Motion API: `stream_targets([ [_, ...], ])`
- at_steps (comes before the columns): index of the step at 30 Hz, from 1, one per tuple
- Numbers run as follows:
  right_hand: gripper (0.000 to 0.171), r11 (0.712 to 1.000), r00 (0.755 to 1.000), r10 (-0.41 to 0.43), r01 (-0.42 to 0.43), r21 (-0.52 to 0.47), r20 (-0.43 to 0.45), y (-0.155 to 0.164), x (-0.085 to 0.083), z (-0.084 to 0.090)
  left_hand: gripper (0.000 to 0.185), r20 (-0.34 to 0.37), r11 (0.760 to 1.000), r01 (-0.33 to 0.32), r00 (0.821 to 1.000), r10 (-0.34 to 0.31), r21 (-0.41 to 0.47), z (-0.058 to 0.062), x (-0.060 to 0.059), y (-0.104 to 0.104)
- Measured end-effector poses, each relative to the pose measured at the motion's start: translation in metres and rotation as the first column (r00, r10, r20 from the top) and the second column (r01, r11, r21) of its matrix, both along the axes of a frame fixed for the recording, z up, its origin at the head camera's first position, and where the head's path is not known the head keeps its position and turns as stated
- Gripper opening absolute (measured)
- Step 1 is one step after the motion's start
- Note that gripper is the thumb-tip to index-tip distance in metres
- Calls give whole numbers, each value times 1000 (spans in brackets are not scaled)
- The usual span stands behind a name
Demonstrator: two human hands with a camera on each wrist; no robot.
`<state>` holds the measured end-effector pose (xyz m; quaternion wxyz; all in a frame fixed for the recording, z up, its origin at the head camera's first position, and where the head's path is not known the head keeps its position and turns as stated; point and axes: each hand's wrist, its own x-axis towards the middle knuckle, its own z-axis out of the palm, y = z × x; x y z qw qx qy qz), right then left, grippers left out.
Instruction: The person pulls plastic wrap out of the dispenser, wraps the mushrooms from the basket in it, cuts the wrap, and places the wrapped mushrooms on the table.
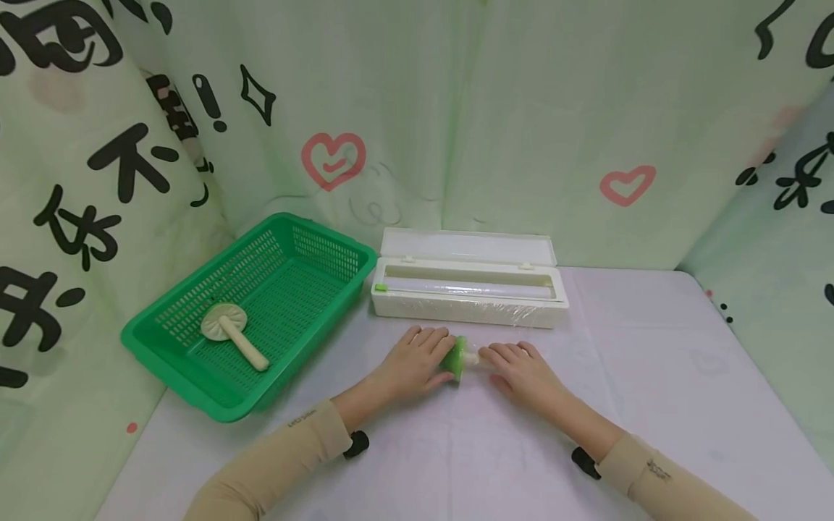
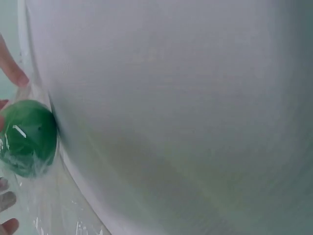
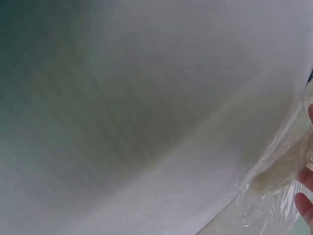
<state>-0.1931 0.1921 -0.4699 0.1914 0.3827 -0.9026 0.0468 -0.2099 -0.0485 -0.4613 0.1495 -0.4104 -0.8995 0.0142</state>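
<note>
The left hand (image 1: 417, 362) is lying palm down on the desk (image 1: 651, 405), its fingers curling over the green cap of a toy mushroom (image 1: 455, 359) and holding it there. The right hand (image 1: 521, 370) is lying just across from it, its fingertips touching the pale stem end of the same mushroom, with the fingers looking fairly straight; whether they are actually pinching the stem is not something the head view is showing clearly. The mushroom is lying on its side between the two hands, near the middle of the desk, and it is sitting under a sheet of clear plastic wrap (image 2: 44, 196) that is showing as glossy creases around the green cap in the left wrist view. The right wrist view is showing more wrinkled wrap beside the fingertips (image 3: 304, 205), and mostly the pale desk cover.

Just behind the hands, a white wrap dispenser box (image 1: 469, 304) is standing with its lid open and the roll lying inside. To the left of it, a green plastic basket (image 1: 163, 354) is sitting at an angle on the desk, holding a second mushroom (image 1: 231, 329), cream-coloured, lying on its side. Pale green printed curtains (image 1: 521, 108) are hanging around the desk.
</note>
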Motion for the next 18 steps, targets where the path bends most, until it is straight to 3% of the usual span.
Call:
stream_targets([
  [2, 44, 1000, 1000, -12, 12, 5, 23, -1, -2, 0, 54, -88, 999, 42, 995, -41, 6, 0, 1, 1],
  [4, 43, 1000, 999, -24, 24, 13, 47, -1, -4, 0, 53, -131, 998, 60, 990, -60, -2, -1, 1, 3],
  [12, 38, 999, 987, -48, 50, -12, 153, -7, -16, 3, 60, -51, 997, -68, 997, 66, -34, -8, -5, 10],
  [18, 35, 995, 971, -99, 100, 4, 216, -9, -26, 2, 58, -115, 994, -101, 989, 96, -39, -12, -14, 12],
])
